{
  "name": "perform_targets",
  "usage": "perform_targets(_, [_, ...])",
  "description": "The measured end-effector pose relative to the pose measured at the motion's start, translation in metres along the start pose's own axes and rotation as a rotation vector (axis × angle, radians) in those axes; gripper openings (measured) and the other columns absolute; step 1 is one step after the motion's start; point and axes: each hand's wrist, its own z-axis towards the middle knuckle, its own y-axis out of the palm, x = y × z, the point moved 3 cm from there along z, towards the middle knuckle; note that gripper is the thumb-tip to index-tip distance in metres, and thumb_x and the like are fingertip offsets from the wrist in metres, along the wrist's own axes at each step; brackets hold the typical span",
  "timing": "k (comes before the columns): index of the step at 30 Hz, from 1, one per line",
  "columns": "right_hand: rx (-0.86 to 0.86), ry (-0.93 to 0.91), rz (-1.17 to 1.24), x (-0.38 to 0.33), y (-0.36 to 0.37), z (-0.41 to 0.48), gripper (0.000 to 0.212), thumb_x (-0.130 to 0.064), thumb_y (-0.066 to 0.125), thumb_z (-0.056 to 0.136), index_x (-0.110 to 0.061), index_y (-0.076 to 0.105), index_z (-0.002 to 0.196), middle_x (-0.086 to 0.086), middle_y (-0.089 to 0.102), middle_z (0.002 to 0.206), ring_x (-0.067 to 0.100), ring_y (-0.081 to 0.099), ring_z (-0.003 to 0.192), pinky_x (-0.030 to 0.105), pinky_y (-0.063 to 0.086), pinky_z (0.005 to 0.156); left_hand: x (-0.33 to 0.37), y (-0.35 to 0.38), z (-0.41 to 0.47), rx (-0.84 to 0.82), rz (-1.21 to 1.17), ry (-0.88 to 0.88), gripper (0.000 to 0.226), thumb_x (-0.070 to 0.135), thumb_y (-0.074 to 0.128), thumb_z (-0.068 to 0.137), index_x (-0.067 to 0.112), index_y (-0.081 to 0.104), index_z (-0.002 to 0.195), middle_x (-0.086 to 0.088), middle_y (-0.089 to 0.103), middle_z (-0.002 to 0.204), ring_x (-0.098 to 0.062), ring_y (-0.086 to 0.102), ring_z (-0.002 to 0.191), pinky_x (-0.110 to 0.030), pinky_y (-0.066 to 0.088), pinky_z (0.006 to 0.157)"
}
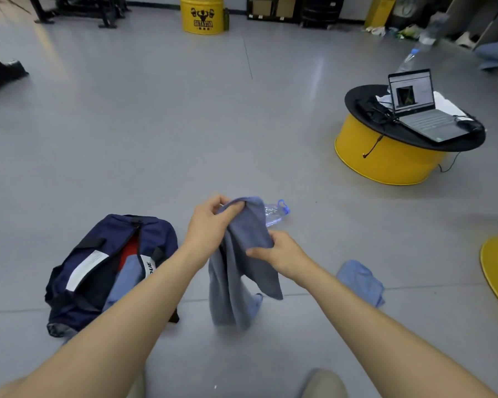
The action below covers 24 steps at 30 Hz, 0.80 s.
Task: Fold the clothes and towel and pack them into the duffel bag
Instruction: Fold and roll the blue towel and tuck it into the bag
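Plastic bottle (pixel 277 211) half hidden behind the towel (pixel 236 282), 1 o'clock. Navy duffel bag (pixel 158 234), 8 o'clock of your hands, unzipped; red and light-blue fabric inside. Your left hand (pixel 210 222) pinches the towel's top edge and your right hand (pixel 281 254) grips it lower down. The rest hangs below.

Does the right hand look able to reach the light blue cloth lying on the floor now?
Probably yes, but not freely: the right hand pinches the grey towel, so it must let go first. The light blue cloth lies uncovered close by, with nothing between.
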Motion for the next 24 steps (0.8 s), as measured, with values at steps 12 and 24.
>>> perform_targets(12, [0.173,-0.131,-0.322,-0.003,-0.020,-0.004,0.041,-0.035,0.066,0.091,-0.025,0.041,0.060,-0.009,0.034,0.057,0.012,0.029,0.060,0.029,0.024,0.056,-0.009,-0.040,0.009,-0.065,0.202,0.023,0.012,0.013,0.046,0.100,0.016,0.054,0.092,-0.004,0.051,0.076,-0.017,0.046,0.073,-0.032,0.038,0.068])
perform_targets(24, [0.118,-0.095,-0.501,-0.003,-0.025,-0.006,0.019,-0.033,0.065,0.089,-0.023,0.063,0.074,-0.001,0.059,0.076,0.021,0.054,0.076,0.035,0.046,0.071,0.006,-0.058,0.002,-0.009,0.027,0.058,0.018,0.024,0.055,0.103,0.011,0.065,0.096,-0.010,0.066,0.089,-0.011,0.061,0.084,-0.032,0.048,0.081])
